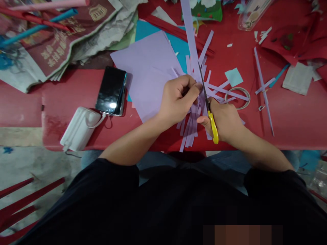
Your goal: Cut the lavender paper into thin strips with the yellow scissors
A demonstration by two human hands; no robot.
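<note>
My right hand (224,119) is closed on a pair of scissors (212,126) with yellow handles and dark blades. The blades point away from me along a long light-purple paper strip (191,37). Close to the blades, my left hand (180,97) pinches the strip between thumb and fingers. Many narrow purple paper strips (190,131) lie loosely under and around both hands. Left of them rests a large purple paper sheet (145,68), partly over a blue sheet (143,32). A tape roll (245,92) lies right of the scissors, with strips across it.
A black phone (111,89) and a white power bank (80,131) with a cable lie left on the red table (63,88). Newspapers (102,37) cover the far left. On the right are crossed purple strips (263,85), a light-blue paper square (233,77) and red paper (288,37).
</note>
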